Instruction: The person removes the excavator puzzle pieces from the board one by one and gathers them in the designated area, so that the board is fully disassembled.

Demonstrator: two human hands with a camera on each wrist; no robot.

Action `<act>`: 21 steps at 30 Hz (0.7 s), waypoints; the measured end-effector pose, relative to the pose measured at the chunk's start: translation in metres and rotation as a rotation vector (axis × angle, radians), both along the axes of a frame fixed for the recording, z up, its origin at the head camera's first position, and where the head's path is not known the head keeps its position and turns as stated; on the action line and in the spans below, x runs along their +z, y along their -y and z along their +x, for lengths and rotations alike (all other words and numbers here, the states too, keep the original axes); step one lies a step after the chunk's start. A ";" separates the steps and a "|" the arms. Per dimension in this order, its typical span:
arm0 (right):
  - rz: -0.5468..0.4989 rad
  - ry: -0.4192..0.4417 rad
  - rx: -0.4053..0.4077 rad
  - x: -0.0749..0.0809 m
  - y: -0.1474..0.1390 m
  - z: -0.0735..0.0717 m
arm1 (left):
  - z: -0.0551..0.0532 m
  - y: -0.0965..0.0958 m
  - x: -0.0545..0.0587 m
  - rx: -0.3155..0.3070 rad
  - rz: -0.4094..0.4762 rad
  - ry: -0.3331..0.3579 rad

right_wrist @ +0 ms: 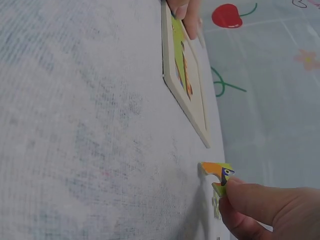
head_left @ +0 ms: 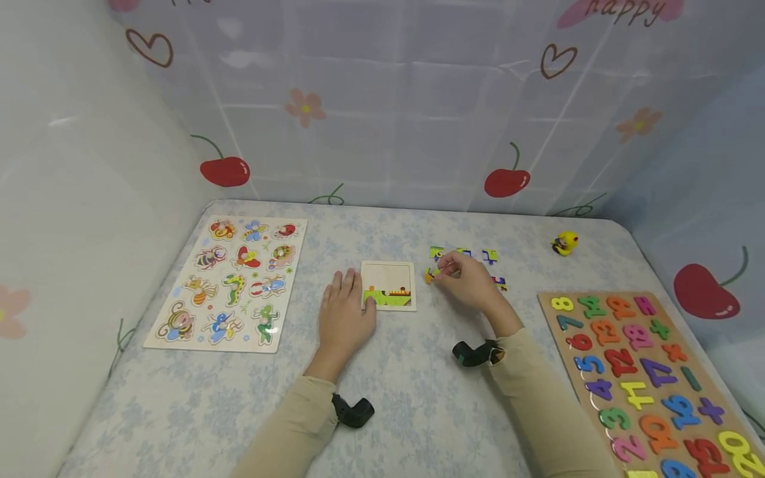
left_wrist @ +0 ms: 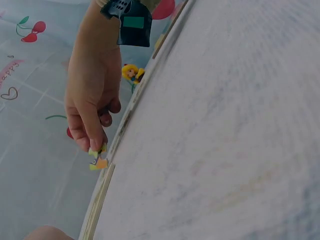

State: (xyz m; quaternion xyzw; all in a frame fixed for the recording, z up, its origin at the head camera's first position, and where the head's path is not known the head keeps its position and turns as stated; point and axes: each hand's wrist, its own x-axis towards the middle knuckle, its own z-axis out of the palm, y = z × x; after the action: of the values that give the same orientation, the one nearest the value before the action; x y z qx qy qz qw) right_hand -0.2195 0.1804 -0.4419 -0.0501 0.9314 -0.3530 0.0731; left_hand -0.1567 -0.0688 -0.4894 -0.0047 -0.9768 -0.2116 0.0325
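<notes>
"happy" on bkdrop (head_left: pixel 388 119), nos. incl. 7, 5, 4, 3 & + sign on brd (head_left: pixel 657 398).

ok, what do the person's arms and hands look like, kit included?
Left hand and right hand are ungloved. Left sleeve and right sleeve: plain beige, long. Left wrist camera and right wrist camera: black, bent housings; the right shows a green rectangle.

We lose part of 1 piece (right_wrist: pixel 216 168) behind the fingers of the right hand (head_left: pixel 471 284). To that hand's right, the board (head_left: pixel 641 320) runs off the head view's bottom edge. The thumb of the left hand (head_left: pixel 346 317) covers part of the tray (head_left: pixel 388 275).
</notes>
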 end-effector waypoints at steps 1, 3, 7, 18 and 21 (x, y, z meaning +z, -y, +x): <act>0.007 -0.002 -0.005 0.000 -0.002 0.000 | 0.000 0.000 0.000 0.000 -0.002 0.002; 0.024 -0.008 -0.009 0.001 -0.003 0.001 | 0.000 0.000 0.001 0.000 -0.001 0.003; 0.079 -0.038 -0.014 0.001 -0.003 0.002 | 0.001 0.000 0.001 -0.001 0.008 0.001; 0.281 -0.180 -0.013 -0.003 -0.001 0.003 | 0.003 -0.001 0.004 0.000 0.031 -0.017; 0.317 -0.224 -0.014 -0.004 0.000 0.004 | 0.003 -0.001 0.004 0.002 0.033 -0.012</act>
State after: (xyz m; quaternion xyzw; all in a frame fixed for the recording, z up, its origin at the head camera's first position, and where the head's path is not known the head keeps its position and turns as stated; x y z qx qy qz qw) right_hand -0.2159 0.1803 -0.4458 -0.0706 0.9780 -0.1947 -0.0263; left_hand -0.1541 -0.0679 -0.4852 -0.0043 -0.9730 -0.2277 0.0386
